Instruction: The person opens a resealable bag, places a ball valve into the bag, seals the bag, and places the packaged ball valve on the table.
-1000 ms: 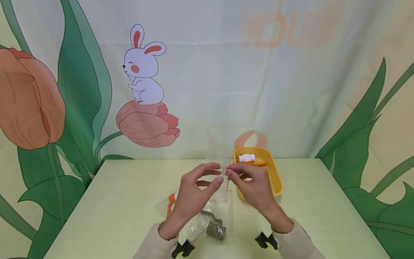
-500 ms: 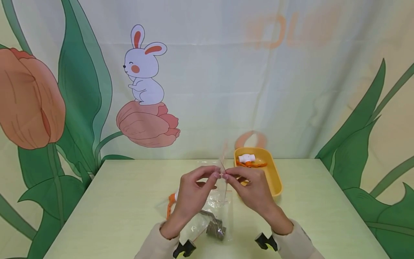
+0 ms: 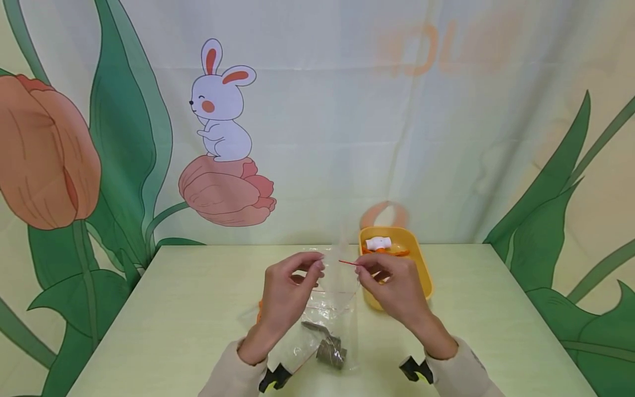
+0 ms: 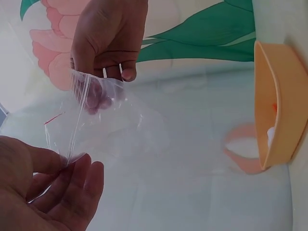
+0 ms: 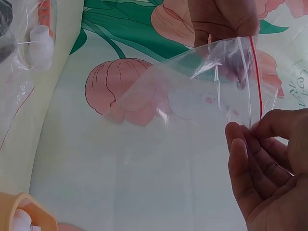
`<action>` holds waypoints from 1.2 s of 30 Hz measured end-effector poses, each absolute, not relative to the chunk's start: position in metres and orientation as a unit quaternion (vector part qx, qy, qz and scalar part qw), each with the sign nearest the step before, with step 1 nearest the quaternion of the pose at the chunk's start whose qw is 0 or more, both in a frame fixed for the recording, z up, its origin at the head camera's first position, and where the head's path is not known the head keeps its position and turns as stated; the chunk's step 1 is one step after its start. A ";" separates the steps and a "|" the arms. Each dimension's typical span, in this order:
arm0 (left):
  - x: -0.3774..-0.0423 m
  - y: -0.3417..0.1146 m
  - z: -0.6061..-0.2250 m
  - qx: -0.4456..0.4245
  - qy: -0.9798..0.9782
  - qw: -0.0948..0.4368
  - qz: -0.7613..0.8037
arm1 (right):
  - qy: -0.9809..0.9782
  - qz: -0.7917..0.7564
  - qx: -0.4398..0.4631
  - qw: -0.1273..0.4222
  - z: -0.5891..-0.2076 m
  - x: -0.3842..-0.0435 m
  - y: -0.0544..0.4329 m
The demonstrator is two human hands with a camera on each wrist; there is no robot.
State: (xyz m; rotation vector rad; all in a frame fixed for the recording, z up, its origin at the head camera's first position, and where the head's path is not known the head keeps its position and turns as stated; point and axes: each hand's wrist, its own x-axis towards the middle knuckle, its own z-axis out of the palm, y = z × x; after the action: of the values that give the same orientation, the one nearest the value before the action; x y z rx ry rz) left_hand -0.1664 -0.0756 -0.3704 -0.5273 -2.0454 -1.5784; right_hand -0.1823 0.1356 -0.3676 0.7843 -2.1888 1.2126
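Note:
A clear zip-lock bag (image 5: 192, 82) with a red line along its mouth hangs between my two hands, seemingly with nothing inside. My left hand (image 3: 290, 289) pinches one side of the bag's mouth between thumb and fingers; the left wrist view shows this pinch at the corner. On the other side, my right hand (image 3: 399, 284) pinches the mouth by the red line. The mouth is drawn wide between them in the left wrist view. Below the hands on the table lies a bagged grey pipe valve (image 3: 331, 352), its lever pointing up and left.
A yellow bin (image 3: 425, 278) behind my right hand holds a white valve (image 3: 378, 242) with an orange handle. Another bagged white piece (image 5: 41, 48) with an orange part (image 5: 44, 14) lies on the table, largely behind my left hand in the head view. A printed curtain stands behind.
My hands came together at the bag's mouth, then moved apart sideways. The left fingers, spread beside the bag at first, now pinch its edge. The valves stay put.

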 end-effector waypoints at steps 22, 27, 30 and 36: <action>-0.168 -0.097 -0.387 -0.241 -0.811 0.295 -0.444 | -0.855 0.371 0.288 0.220 -0.367 -0.187 0.156; -0.167 -0.098 -0.388 -0.242 -0.819 0.293 -0.430 | -0.862 0.365 0.285 0.206 -0.368 -0.187 0.157; -0.166 -0.098 -0.388 -0.245 -0.808 0.272 -0.462 | -0.862 0.367 0.286 0.199 -0.369 -0.188 0.156; -0.166 -0.097 -0.389 -0.243 -0.791 0.276 -0.489 | -0.863 0.369 0.292 0.185 -0.372 -0.187 0.152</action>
State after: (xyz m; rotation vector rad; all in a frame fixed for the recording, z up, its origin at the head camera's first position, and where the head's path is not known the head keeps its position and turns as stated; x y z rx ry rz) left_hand -0.1659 -0.0971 -0.3890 -0.6522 -2.1262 -1.3133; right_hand -0.1871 0.1520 -0.3716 0.8230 -2.4312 1.0387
